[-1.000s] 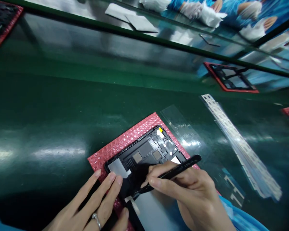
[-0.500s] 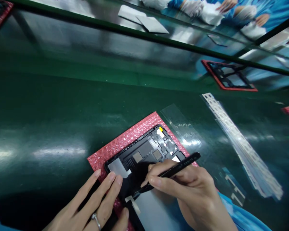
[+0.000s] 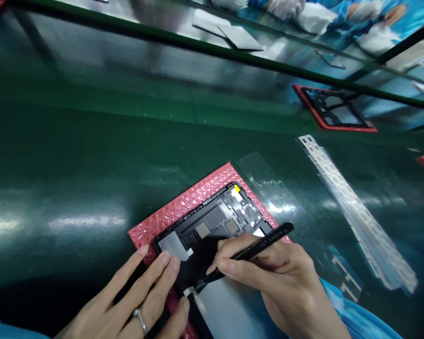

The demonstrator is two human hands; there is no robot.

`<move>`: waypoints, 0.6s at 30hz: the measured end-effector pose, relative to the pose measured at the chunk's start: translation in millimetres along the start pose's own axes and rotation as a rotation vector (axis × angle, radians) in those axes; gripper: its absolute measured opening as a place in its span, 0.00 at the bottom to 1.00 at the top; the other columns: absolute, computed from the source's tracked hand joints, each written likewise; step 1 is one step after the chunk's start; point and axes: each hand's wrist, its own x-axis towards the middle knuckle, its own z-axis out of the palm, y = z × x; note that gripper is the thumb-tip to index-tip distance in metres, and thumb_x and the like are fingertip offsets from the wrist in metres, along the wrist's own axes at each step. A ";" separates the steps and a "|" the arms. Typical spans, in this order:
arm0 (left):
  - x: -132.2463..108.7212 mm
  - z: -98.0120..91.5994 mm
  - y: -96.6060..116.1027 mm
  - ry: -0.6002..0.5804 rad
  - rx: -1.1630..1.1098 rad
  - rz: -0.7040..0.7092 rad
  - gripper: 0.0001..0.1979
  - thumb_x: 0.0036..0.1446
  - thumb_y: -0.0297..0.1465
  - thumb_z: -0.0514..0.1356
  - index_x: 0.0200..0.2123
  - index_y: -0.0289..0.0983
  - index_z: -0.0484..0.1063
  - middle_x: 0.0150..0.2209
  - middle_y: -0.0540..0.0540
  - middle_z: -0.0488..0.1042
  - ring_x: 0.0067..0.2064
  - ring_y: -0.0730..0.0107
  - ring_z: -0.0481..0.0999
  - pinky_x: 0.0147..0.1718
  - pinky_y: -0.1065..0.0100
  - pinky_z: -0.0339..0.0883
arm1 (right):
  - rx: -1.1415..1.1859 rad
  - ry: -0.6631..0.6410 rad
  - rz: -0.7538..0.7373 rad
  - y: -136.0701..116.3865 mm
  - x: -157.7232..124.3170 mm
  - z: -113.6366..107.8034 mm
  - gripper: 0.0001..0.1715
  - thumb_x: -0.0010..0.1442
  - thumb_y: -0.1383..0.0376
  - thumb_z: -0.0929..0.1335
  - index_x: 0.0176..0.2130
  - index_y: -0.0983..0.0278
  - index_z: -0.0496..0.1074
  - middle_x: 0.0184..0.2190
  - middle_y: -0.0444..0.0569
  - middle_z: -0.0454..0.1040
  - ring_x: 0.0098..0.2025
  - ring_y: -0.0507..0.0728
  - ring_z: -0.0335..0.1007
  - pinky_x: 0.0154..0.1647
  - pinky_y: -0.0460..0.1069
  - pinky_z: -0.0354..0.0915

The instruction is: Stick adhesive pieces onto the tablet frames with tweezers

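Note:
Black tweezers (image 3: 265,242) are held in my right hand (image 3: 272,278), their tips down at a small pale tape strip (image 3: 190,291) on an opened tablet housing (image 3: 212,214). Inside the housing show metal squares, white patches and a yellow tab near the far corner. The housing lies on a pink bubble-wrap sheet (image 3: 183,202). My left hand (image 3: 141,296), fingers spread, rests along the left edge of the housing and the sheet; one finger wears a ring. A greyish-white panel (image 3: 229,306) fills the near part of the housing, partly hidden beneath my right hand.
To the right lie long strips of white stickers (image 3: 356,212) and a clear film (image 3: 265,181). Another housing on a pink sheet (image 3: 335,108) sits further back, below a dark green rail (image 3: 198,52). Behind the rail are white pads (image 3: 240,36) and other people's gloved hands (image 3: 286,8).
The view has shifted slightly, so the background sits a little differently. My hands and the tweezers keep nearly the same place on the housing.

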 end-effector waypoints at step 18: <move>-0.1 6.6 -0.3 -0.007 0.029 0.063 0.18 0.49 0.38 0.56 0.43 0.38 0.66 0.45 0.43 0.67 0.56 0.53 0.53 0.54 0.52 0.43 | -0.039 0.031 0.009 -0.2 -0.6 0.8 0.06 0.51 0.67 0.67 0.24 0.62 0.71 0.21 0.40 0.68 0.25 0.49 0.63 0.26 0.45 0.58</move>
